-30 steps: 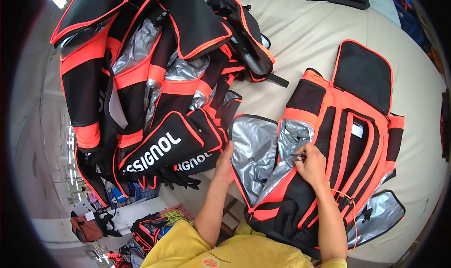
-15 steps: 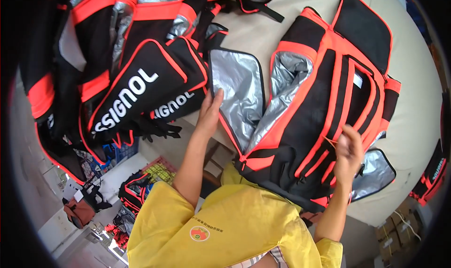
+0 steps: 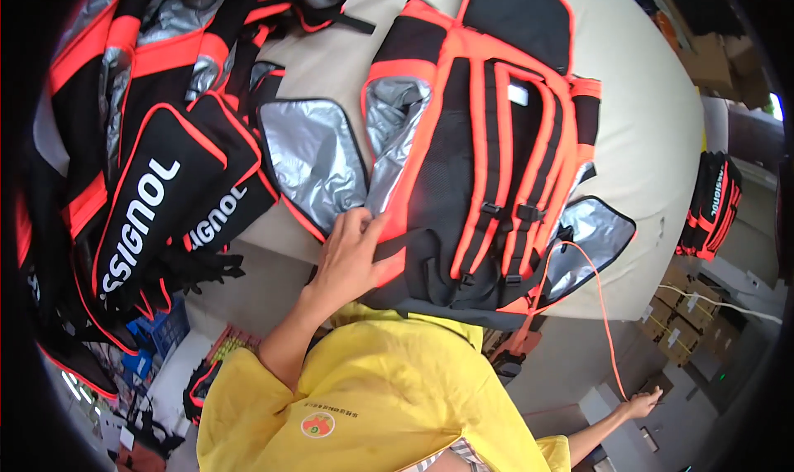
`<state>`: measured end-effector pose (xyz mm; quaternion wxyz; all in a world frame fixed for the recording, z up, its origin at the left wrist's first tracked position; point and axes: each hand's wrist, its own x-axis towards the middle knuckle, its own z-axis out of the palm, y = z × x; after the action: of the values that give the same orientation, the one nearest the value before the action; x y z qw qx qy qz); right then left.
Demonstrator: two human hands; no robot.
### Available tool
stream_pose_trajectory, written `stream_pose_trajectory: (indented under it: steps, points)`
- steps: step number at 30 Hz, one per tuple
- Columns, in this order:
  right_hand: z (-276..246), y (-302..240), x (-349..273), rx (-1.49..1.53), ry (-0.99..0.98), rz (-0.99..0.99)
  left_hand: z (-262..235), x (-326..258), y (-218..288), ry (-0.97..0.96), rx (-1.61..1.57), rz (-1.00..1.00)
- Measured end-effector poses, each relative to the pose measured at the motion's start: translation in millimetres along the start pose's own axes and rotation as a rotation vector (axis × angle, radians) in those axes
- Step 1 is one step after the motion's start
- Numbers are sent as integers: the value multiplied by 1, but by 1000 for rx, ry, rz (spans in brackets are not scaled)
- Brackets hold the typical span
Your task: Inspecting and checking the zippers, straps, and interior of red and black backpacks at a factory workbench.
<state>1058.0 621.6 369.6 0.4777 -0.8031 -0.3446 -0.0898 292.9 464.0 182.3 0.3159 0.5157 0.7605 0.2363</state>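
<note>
A black backpack [image 3: 442, 170] with orange trim lies on a padded beige surface, its shoulder straps [image 3: 488, 158] facing up. My left hand [image 3: 346, 255] is closed on the bag's orange edge, fingers bent, beside an open side flap [image 3: 318, 158] with silver lining. My right hand [image 3: 642, 403] is stretched far out to the right, closed on the end of a thin orange cord [image 3: 608, 323]. The cord arcs back to the bag's lower right corner, next to a second silver-lined flap [image 3: 591, 244]. Whether the right hand also holds something small and dark cannot be made out.
Several similar black and orange bags [image 3: 157, 174] are heaped at the left. The beige padded surface [image 3: 645, 124] extends behind and right of the backpack. Cardboard boxes [image 3: 691, 315] stand at the right, below another black and orange bag [image 3: 711, 203]. A blue crate [image 3: 165, 327] sits lower left.
My right hand has swung from over the straps out to the lower right, drawing the orange cord long. My left hand has moved from the flap's edge to the bag's orange edge.
</note>
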Motion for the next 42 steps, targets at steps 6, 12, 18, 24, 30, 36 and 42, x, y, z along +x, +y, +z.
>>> stream_pose_trajectory:
  steps: [6, 12, 18, 24, 30, 36, 42]
  points:
    - [131, 117, -160, 14, -575, 533, 23, 4, -26, 166, -55, -197]
    - [157, 208, -214, -260, -899, 466, -5, -23, -16, 258, -408, -289]
    - [51, 311, -100, -678, -763, 48, -15, -58, 20, 307, -63, -20]
    - [1, 341, -84, -838, -483, 30, 23, -42, 76, 527, 85, 133]
    - [177, 233, -266, -208, -951, -27, 95, 20, 115, 90, 515, -88]
    - [187, 129, -317, -251, -819, -306, 24, 24, 135, 133, 384, -351]
    - [129, 36, -289, 161, -758, -119, -54, 23, 136, 486, 96, -215]
